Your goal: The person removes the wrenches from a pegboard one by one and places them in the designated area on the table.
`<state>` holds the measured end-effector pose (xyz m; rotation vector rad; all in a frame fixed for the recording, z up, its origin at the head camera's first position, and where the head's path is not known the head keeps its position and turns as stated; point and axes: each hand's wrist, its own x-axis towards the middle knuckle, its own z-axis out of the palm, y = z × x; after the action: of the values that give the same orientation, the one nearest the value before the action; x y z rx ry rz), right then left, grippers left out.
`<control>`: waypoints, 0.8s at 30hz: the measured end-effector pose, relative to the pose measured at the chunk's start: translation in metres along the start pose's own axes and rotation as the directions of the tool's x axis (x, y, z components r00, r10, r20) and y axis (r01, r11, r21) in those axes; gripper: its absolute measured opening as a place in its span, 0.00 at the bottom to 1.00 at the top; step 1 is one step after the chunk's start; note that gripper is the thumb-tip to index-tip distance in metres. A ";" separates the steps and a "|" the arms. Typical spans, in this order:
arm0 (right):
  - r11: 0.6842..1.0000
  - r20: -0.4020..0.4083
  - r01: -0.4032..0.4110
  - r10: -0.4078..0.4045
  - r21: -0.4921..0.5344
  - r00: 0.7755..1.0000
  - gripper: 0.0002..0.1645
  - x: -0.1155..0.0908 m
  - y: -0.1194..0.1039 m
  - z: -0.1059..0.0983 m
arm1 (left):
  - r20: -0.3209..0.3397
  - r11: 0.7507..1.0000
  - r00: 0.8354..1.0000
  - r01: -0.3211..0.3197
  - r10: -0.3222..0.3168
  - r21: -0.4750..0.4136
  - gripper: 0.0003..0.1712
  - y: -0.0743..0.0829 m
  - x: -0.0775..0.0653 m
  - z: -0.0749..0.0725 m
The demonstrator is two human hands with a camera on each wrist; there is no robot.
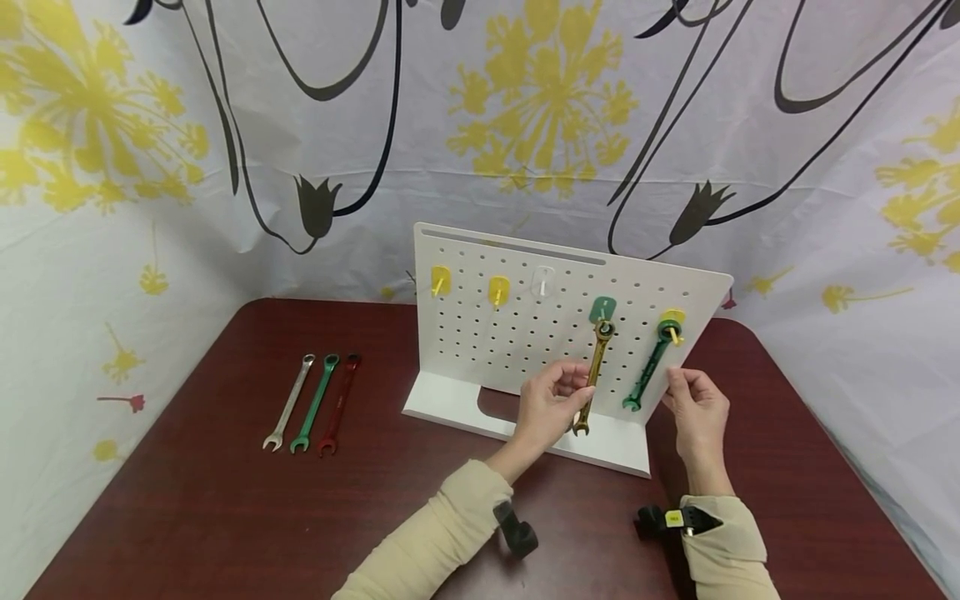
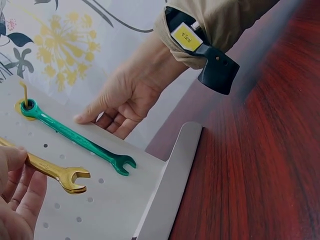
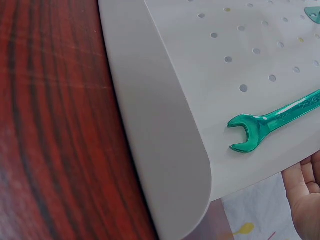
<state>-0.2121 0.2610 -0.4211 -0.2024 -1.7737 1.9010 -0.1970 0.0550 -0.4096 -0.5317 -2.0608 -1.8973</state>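
My left hand (image 1: 550, 404) pinches a gold combination wrench (image 1: 597, 360) by its shank, open end down. The wrench's ring end overlaps the green hook (image 1: 602, 308) on the white pegboard (image 1: 427, 350). In the left wrist view the gold wrench's open jaw (image 2: 75, 180) stands out past the fingers. A green wrench (image 1: 649, 369) hangs by its ring from the yellow hook (image 1: 674, 317) at the far right; its open end also shows in the right wrist view. My right hand (image 1: 697, 410) grips the board's right edge, thumb on the edge and fingers partly hidden behind.
Left of the board, a silver wrench (image 1: 291, 402), a green wrench (image 1: 315, 404) and a red wrench (image 1: 341, 406) lie side by side on the dark red table (image 1: 187, 517). Two yellow hooks and a clear hook (image 1: 543, 282) on the board hold nothing. A patterned curtain (image 1: 390, 208) hangs behind.
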 end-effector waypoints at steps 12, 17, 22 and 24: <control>1.000 -0.016 -0.011 0.011 0.011 1.000 0.08 0.001 -0.001 0.001 | 0.117 0.944 0.969 0.238 -0.216 -0.228 0.13 0.014 -0.005 -0.009; 1.000 -0.016 -0.013 0.013 -0.002 1.000 0.08 0.001 -0.001 0.001 | 0.192 0.870 0.932 0.356 -0.306 -0.340 0.15 0.022 -0.005 -0.012; 1.000 -0.015 -0.019 0.019 -0.004 1.000 0.08 0.001 0.000 0.001 | 0.243 0.812 0.901 0.430 -0.359 -0.395 0.16 0.028 -0.006 -0.015; 1.000 -0.014 -0.018 0.018 -0.006 1.000 0.08 0.001 0.000 0.001 | 0.256 0.801 0.895 0.443 -0.366 -0.402 0.16 0.029 -0.006 -0.015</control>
<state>-0.2130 0.2607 -0.4211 -0.2345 -1.7742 1.9022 -0.1795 0.0414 -0.3851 -0.3702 -1.9402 -2.7109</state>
